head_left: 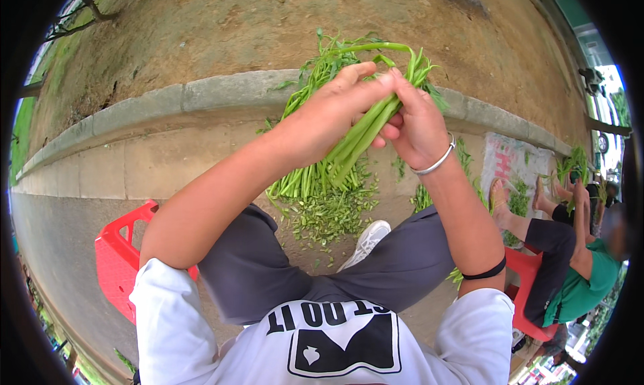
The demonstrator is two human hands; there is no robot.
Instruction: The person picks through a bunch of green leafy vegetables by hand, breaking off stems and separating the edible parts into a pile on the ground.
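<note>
In front of me, both hands hold one bunch of long green stems that looks like water spinach. My left hand is closed at the bunch's upper part, its thumb meeting the right thumb. My right hand, with a silver bangle at the wrist, is wrapped round the stems from the other side. One stem bends over in an arch above my fingers. Below and behind the hands, a heap of leafy stems lies across the kerb and pavement. Short chopped stem bits are strewn at its near side.
A stone kerb runs across, with bare soil beyond. A red plastic stool stands at my left. On the right, a seated person in green sits on another red stool, near a pale printed sack with greens on it.
</note>
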